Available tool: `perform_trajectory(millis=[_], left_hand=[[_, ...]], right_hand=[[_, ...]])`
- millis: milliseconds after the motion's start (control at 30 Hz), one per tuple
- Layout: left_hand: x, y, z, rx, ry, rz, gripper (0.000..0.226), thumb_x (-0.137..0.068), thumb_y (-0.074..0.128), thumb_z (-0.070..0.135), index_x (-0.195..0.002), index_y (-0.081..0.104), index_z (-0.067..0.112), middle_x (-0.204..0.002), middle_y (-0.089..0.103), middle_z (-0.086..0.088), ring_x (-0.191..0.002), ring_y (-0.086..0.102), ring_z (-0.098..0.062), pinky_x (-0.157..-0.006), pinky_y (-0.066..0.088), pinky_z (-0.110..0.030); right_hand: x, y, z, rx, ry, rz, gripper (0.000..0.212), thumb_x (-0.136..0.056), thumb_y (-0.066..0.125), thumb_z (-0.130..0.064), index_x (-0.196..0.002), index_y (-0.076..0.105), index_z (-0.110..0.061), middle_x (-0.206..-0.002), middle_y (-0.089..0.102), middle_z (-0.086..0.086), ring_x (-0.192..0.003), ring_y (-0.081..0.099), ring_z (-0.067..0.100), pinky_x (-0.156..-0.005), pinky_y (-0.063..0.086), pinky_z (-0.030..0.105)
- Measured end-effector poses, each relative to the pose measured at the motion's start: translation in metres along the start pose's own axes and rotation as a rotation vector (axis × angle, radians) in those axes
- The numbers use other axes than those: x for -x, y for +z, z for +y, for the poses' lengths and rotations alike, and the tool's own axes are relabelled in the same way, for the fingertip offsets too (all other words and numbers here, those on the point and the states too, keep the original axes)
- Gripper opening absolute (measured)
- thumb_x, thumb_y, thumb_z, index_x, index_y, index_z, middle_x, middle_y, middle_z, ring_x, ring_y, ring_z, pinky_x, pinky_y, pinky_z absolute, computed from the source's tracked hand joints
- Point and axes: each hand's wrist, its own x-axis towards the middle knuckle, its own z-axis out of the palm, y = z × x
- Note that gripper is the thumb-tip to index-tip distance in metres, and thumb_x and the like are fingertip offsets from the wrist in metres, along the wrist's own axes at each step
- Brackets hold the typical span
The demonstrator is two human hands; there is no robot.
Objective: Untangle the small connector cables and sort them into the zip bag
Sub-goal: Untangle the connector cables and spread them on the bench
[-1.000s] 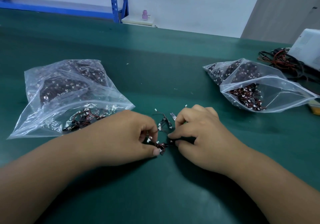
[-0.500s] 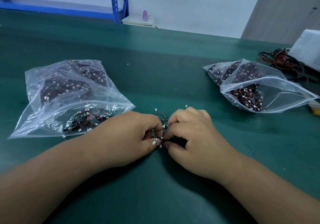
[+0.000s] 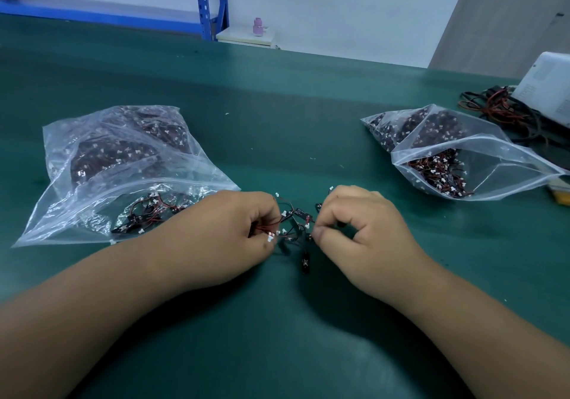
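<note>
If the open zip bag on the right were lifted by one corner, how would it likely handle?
The right zip bag is thin clear film, so it would probably sag and fold, not hold shape. Its mouth stands open, so the cables inside might spill if tipped. Its glossy surface looks slippery.

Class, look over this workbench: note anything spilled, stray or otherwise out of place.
Tiny white bits lie scattered on the green mat, like spilled scraps. One white connector sits just outside the left bag at its mouth. The left hand and right hand pinch the cable tangle; nothing odd there.
</note>
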Motion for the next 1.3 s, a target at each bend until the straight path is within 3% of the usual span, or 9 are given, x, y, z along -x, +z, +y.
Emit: perform_trajectory(millis=[167,300,433,600,733,867,967,1133,1300], left_hand=[[0.002,-0.003,0.002,-0.008,0.004,-0.052,0.009,-0.082,0.065,0.027,-0.082,0.059,0.033,-0.078,0.063,0.022,-0.072,0.057,-0.002,-0.061,0.044,-0.015],[0.002,-0.003,0.002,0.003,-0.036,-0.056,0.013,-0.081,0.063,0.023,-0.083,0.06,0.036,-0.081,0.062,0.025,-0.071,0.057,0.0,-0.058,0.043,-0.014],[0.002,-0.003,0.003,0.023,-0.066,-0.019,0.015,-0.082,0.061,0.021,-0.084,0.06,0.036,-0.081,0.062,0.025,-0.069,0.056,0.001,-0.058,0.043,-0.014],[0.003,-0.002,0.005,0.06,-0.046,0.014,0.015,-0.084,0.061,0.021,-0.088,0.062,0.035,-0.079,0.063,0.019,-0.067,0.055,-0.003,-0.061,0.045,-0.017],[-0.002,-0.001,0.003,0.369,-0.13,0.091,0.022,-0.079,0.056,0.015,-0.085,0.065,0.034,-0.062,0.057,0.014,-0.05,0.043,-0.003,-0.05,0.036,-0.014],[-0.007,0.001,0.004,0.731,-0.206,0.086,0.026,-0.076,0.048,0.014,-0.085,0.063,0.034,-0.073,0.067,0.007,-0.051,0.04,-0.01,-0.045,0.035,-0.02],[-0.006,0.004,0.003,0.564,-0.089,0.083,0.033,-0.098,0.048,0.008,-0.089,0.057,0.038,-0.09,0.071,0.009,-0.054,0.047,-0.009,-0.049,0.039,-0.016],[-0.002,0.007,0.006,0.304,0.04,0.109,0.014,-0.093,0.057,0.025,-0.096,0.065,0.036,-0.089,0.071,0.018,-0.078,0.063,-0.005,-0.068,0.048,-0.018],[0.0,0.009,0.008,0.302,0.083,0.169,0.015,-0.091,0.053,0.024,-0.09,0.067,0.028,-0.08,0.066,0.01,-0.077,0.06,-0.014,-0.068,0.048,-0.027]], right_hand=[[-0.001,-0.005,0.008,-0.153,0.081,0.015,0.019,-0.072,0.064,-0.009,-0.055,0.06,-0.017,-0.065,0.058,-0.004,-0.066,0.058,0.016,-0.062,0.046,0.039],[0.0,-0.005,0.012,-0.057,0.074,-0.045,0.016,-0.071,0.064,-0.014,-0.055,0.064,-0.018,-0.065,0.059,-0.007,-0.069,0.059,0.014,-0.073,0.048,0.038],[-0.002,-0.009,0.015,-0.044,0.116,-0.01,0.015,-0.069,0.061,-0.012,-0.058,0.067,-0.02,-0.069,0.061,-0.008,-0.07,0.06,0.014,-0.066,0.049,0.037],[-0.003,-0.018,0.02,0.115,0.097,0.003,0.011,-0.068,0.063,-0.019,-0.073,0.069,-0.027,-0.08,0.059,-0.019,-0.079,0.056,0.006,-0.084,0.045,0.043],[-0.004,-0.02,0.023,0.131,0.098,0.131,0.012,-0.073,0.062,-0.017,-0.077,0.067,-0.028,-0.081,0.054,-0.019,-0.078,0.051,-0.003,-0.081,0.047,0.048],[-0.005,-0.018,0.021,0.156,0.02,0.191,0.012,-0.081,0.061,-0.014,-0.081,0.067,-0.024,-0.082,0.054,-0.021,-0.076,0.05,-0.003,-0.078,0.047,0.048],[-0.006,-0.018,0.019,0.18,-0.094,0.207,0.008,-0.088,0.063,-0.014,-0.089,0.07,-0.017,-0.081,0.059,-0.012,-0.074,0.05,0.003,-0.074,0.046,0.048],[-0.002,-0.009,0.005,0.229,-0.21,0.156,0.036,-0.096,0.054,-0.038,-0.12,0.069,-0.016,-0.094,0.066,-0.006,-0.084,0.057,0.008,-0.083,0.043,0.046],[-0.005,0.008,-0.005,0.224,-0.308,0.163,0.017,-0.094,0.069,-0.025,-0.105,0.074,-0.014,-0.084,0.067,-0.001,-0.078,0.063,0.023,-0.072,0.044,0.045]])
